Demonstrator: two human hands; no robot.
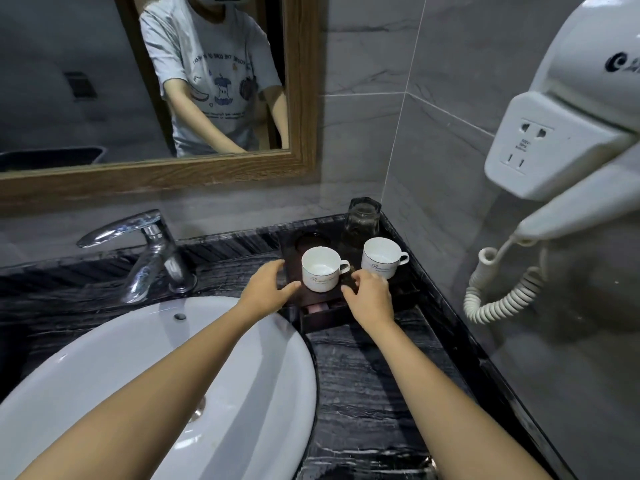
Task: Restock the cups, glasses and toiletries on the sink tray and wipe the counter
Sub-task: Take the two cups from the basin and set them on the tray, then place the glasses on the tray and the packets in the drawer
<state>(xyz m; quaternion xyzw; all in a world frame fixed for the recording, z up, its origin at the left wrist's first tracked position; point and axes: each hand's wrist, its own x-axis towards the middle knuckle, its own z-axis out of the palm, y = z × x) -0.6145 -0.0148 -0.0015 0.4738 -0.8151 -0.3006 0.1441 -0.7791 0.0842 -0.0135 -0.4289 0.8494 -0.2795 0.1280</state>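
Sink [104, 341] sits nearest; on the counter [363, 393] tray [288, 251], left grip [268, 285] spreads open beside a white cup [320, 268]; right grip [369, 296] curls, hold unclear.

Tray [350, 251] in the counter's [363, 393] back right corner, left cup [320, 268] and right cup [379, 258] on it, glass [362, 220] behind the right cup, my left hand [266, 285] and right hand [369, 296] flanking the left cup, basin [138, 375] and tap [152, 251] to the left.

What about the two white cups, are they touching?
Apart. The head view shows dark tray between the handle of the left cup and the right cup.
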